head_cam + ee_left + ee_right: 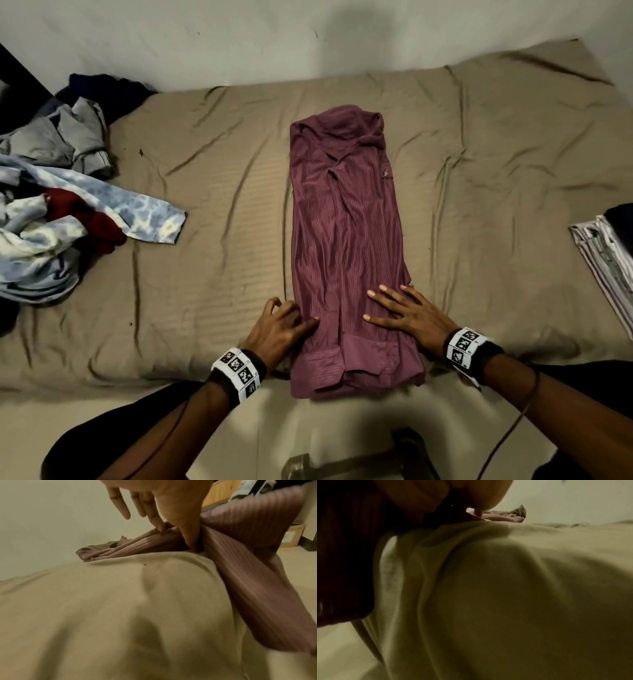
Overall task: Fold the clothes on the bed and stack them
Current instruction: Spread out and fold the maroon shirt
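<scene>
**Grip at the shirt's near end**

Left hand (pixel 279 325) pinches the maroon shirt (pixel 346 240) edge between thumb and fingers; right hand (pixel 409 315) lies flat, fingers spread, pressing it. The shirt lies long, centre frame, on the bed (pixel 212 274). Best to lift both near corners evenly toward the collar. Only the left wrist view shows the gathered edge; only the head view shows the folded stack (pixel 609 260) at right.

Bed (pixel 222 205), tan wrinkled sheet: purple striped shirt (pixel 346 240) folded lengthwise at centre; unfolded clothes heap (pixel 51 212) left edge; folded stack (pixel 609 253) right edge.
</scene>
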Available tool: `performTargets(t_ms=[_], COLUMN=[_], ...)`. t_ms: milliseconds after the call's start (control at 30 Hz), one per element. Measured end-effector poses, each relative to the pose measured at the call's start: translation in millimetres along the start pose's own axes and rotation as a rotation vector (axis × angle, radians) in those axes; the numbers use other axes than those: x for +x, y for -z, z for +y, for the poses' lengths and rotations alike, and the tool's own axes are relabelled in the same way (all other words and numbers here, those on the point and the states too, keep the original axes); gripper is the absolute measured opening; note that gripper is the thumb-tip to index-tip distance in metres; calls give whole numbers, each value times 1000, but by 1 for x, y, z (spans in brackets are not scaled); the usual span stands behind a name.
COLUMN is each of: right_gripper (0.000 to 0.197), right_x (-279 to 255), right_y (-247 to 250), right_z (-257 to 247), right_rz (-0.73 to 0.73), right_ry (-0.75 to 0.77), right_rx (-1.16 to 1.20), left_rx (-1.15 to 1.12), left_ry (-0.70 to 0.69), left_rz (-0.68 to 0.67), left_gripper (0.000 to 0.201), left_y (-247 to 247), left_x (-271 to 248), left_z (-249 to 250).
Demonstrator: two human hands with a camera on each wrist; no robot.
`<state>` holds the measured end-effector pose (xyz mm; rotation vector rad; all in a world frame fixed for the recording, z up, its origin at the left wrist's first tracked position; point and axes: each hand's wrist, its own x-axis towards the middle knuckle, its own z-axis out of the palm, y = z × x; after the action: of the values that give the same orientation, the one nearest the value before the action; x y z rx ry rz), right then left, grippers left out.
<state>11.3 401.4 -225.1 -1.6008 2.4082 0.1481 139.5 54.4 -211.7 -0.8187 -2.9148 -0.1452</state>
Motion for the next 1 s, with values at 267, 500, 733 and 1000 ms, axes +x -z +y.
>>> performTargets(t_ms=[267, 500, 733, 1000], right_gripper=[110, 35, 27, 44], right_x=[-9, -60, 26, 36], right_y=[11, 69, 113, 53], right_z=[-1, -38, 8, 32], right_rz=[-60, -62, 238, 159], right_ry=[-27, 96, -806, -1073], right_rx=[148, 926, 2152, 2235], left_rx=[96, -492, -1533, -1779], left_ry=[-225, -219, 1093, 1443], left_rz=[-290, -127, 65, 34], left_gripper=[66, 47, 22, 89], left_y=[10, 89, 80, 11], left_x=[11, -32, 80, 84], left_z=[-5, 45, 4, -24])
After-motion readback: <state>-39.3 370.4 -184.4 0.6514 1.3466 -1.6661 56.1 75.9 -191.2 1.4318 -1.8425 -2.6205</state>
